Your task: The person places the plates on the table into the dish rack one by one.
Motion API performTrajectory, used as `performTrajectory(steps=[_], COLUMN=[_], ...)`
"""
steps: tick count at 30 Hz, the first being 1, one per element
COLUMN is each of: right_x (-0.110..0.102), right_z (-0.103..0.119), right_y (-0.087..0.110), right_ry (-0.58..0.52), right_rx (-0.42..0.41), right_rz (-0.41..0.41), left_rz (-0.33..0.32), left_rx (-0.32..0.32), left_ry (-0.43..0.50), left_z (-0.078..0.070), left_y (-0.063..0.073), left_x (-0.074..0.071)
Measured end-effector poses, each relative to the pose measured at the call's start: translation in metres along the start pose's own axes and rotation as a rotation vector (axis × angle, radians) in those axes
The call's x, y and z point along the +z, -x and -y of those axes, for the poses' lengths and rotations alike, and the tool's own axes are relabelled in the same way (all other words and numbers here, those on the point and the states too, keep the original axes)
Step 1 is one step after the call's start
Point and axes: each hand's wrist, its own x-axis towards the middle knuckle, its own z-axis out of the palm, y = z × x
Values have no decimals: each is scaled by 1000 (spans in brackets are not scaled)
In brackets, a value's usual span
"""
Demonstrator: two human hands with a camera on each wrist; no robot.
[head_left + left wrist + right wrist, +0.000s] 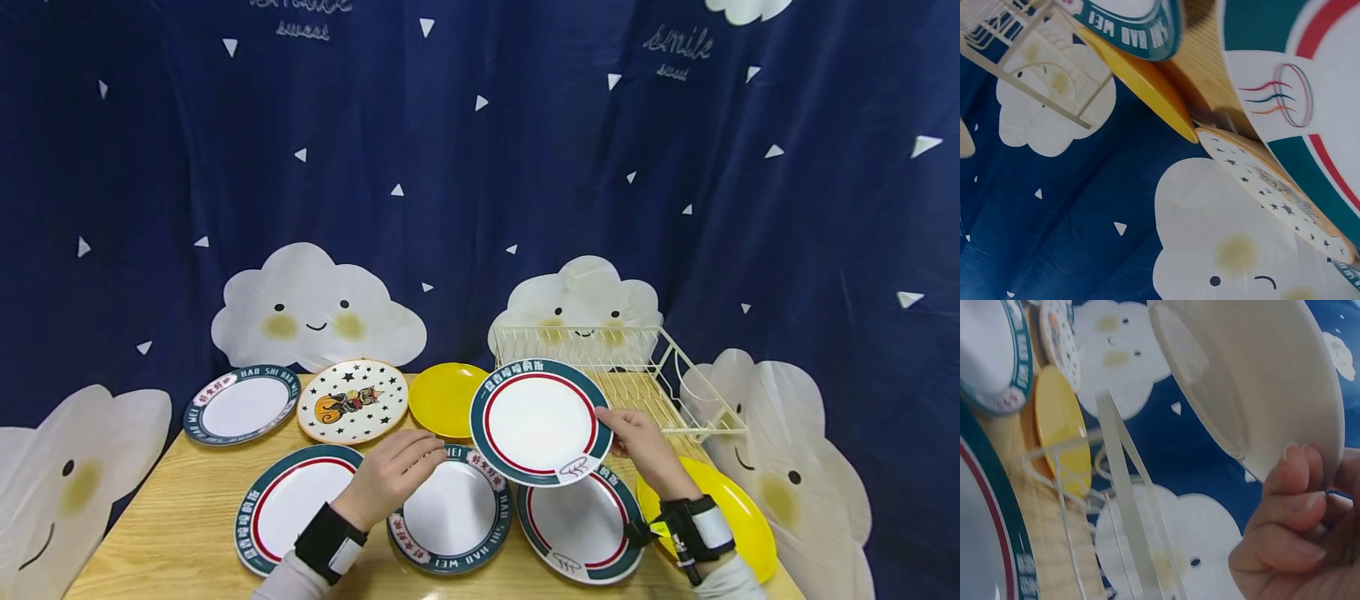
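My right hand (640, 439) pinches the right rim of a white plate (542, 423) with a green border and a red ring. Its pale underside (1279, 381) faces the right wrist camera, fingers curled at the rim. That raised plate overlaps a similar white plate (577, 525) on the table below. Nothing is in my left hand (390, 475), whose fingers bend loosely over the left edge of a green-rimmed plate with lettering (450, 512). To its left lies another green-rimmed plate with a red ring (300, 500). The left hand does not show in its wrist view.
Along the back of the wooden table (161, 533) lie a lettered plate (242, 406), a star-patterned plate (386, 408) and a yellow plate (446, 400). A cream wire dish rack (637, 392) stands at the back right. Near my right wrist lies a larger yellow plate (742, 525).
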Motion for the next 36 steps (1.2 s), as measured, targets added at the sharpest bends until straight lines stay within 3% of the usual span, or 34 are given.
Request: performTrajectory(steps=[9, 14, 17, 19, 27, 29, 33, 36], right_x=[-46, -72, -85, -91, -109, -111, -114, -117], right_z=[-13, -19, -21, -22, -28, -29, -31, -32], right_y=[4, 13, 21, 25, 41, 44, 49, 52], right_ry=[-2, 45, 66, 68, 61, 46, 33, 48], right_rx=[32, 67, 93, 108, 116, 115, 116, 117], right_rz=[-241, -338, -405, -460, -605, -633, -680, -713], left_rz=[80, 125, 158, 190, 348, 343, 262, 244], left_rx=[-81, -153, -234, -326, -824, -938, -1171, -1293], left_ry=[-3, 15, 30, 57, 285, 360, 518, 604], left_z=[9, 14, 16, 16, 13, 13, 12, 12], left_y=[6, 7, 5, 1, -15, -21, -33, -43], left_x=[10, 17, 22, 26, 53, 60, 72, 80])
